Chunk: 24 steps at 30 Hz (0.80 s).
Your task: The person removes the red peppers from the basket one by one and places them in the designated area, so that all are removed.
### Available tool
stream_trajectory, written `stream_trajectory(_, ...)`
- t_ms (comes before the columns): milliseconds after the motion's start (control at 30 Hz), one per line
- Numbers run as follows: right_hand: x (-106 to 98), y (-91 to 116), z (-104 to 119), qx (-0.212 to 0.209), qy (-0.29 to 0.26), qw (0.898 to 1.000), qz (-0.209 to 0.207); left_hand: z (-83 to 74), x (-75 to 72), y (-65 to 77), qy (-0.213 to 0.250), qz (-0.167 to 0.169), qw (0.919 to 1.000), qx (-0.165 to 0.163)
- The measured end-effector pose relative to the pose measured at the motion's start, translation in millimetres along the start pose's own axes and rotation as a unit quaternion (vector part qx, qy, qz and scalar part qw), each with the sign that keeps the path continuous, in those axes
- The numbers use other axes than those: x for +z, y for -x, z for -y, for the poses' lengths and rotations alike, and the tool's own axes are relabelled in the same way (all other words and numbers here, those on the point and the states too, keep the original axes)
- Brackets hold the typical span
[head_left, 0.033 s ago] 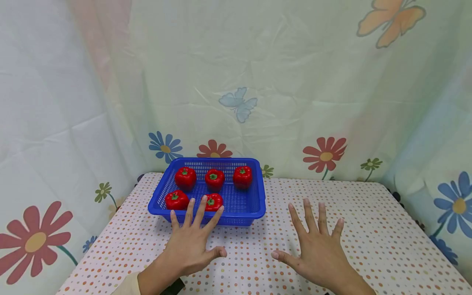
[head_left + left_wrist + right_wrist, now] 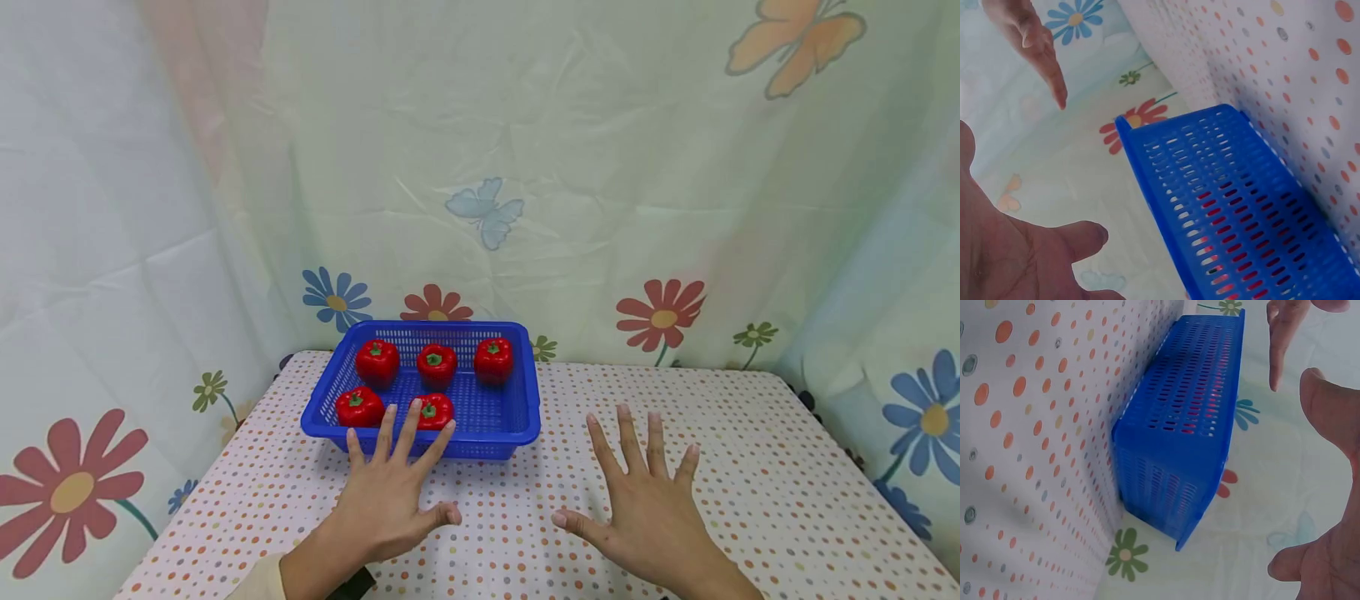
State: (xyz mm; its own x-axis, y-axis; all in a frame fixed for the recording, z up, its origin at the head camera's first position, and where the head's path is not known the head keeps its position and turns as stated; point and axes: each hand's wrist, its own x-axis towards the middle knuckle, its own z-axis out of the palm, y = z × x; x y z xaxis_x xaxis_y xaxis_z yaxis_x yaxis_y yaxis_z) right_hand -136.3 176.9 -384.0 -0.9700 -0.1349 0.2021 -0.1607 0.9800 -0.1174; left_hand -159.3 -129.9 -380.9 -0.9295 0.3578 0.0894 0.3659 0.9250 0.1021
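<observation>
Several red bell peppers (image 2: 493,362) with green stems sit in a blue plastic basket (image 2: 528,392), three along the back and the others at the front left. My left hand (image 2: 386,500) is held over the table just in front of the basket, fingers spread and straight; its fingertips overlap the front rim and a front pepper (image 2: 437,411) in the head view. To the right of the basket, my right hand (image 2: 648,508) is spread the same way, palm down, holding nothing. Both wrist views show the basket's slotted side (image 2: 1235,206), with red showing through the slots.
A table with a dotted cover (image 2: 600,400) carries the basket at its back left. Behind and on both sides hangs a pale curtain (image 2: 585,167) printed with flowers and butterflies. Small dark objects (image 2: 806,400) show along the table's right edge.
</observation>
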Motion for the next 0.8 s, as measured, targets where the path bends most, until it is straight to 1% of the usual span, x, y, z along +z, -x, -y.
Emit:
stream_trajectory(100,-0.1,0.3,0.5,-0.001,-0.003,1.0,0.005,3.1,-1.3,0.9,-0.003,-0.004,1.0,0.001)
stream_trajectory(167,0.2,0.6,0.9,-0.002,-0.006,1.0,0.009,9.7,-3.7,-0.3,-0.001,-0.019,0.9998,0.001)
stream_trajectory(233,-0.1,0.9,1.0,-0.004,-0.011,1.0,0.01,21.4,-8.5,-4.9,0.007,-0.043,0.999,-0.009)
stream_trajectory(300,-0.1,0.9,1.4,-0.01,-0.015,1.0,0.01,41.0,-13.8,-13.5,0.035,-0.076,0.9961,-0.03)
stream_trajectory(367,-0.1,0.7,2.4,-0.017,-0.022,1.0,0.015,68.5,-16.7,-25.7,0.084,-0.104,0.9894,-0.057)
stream_trajectory(400,-0.6,0.7,3.5,-0.019,-0.028,0.999,0.022,84.1,-16.5,-32.6,0.116,-0.112,0.9841,-0.073)
stream_trajectory(467,-1.3,-0.6,6.7,-0.02,-0.042,0.998,0.044,116.7,-11.3,-46.2,0.193,-0.119,0.9684,-0.103)
stream_trajectory(500,-2.1,-1.2,8.9,-0.018,-0.054,0.997,0.058,132.2,-6.6,-52.5,0.238,-0.116,0.957,-0.119)
stream_trajectory(533,-3.1,-2.2,11.7,-0.014,-0.07,0.995,0.07,145.6,-1.5,-57.5,0.283,-0.113,0.9431,-0.133)
stream_trajectory(567,-3.9,-3.5,14.6,-0.011,-0.086,0.993,0.081,157.3,4.2,-61.5,0.33,-0.107,0.9261,-0.147)
stream_trajectory(600,-4.5,-5.2,17.9,-0.011,-0.103,0.991,0.087,167.2,10.3,-64.6,0.382,-0.101,0.905,-0.158)
stream_trajectory(633,-4.5,-7.3,21.2,-0.013,-0.121,0.989,0.087,175.0,16.1,-66.7,0.435,-0.097,0.8803,-0.162)
stream_trajectory(667,-4.0,-9.2,24.4,-0.018,-0.14,0.987,0.082,181.2,21.6,-68.4,0.487,-0.094,0.8527,-0.163)
stream_trajectory(700,-3.1,-11.8,27.7,-0.025,-0.16,0.984,0.075,185.4,26.3,-69.3,0.537,-0.091,0.823,-0.161)
stream_trajectory(733,-1.3,-14.7,30.8,-0.038,-0.178,0.981,0.065,188.6,30.5,-69.7,0.58,-0.089,0.795,-0.156)
stream_trajectory(767,1.0,-17.8,33.4,-0.054,-0.197,0.978,0.053,190.9,34.2,-69.8,0.616,-0.084,0.7689,-0.148)
stream_trajectory(800,3.7,-21.3,36.0,-0.072,-0.218,0.973,0.041,192.7,37.4,-69.7,0.646,-0.078,0.7467,-0.139)
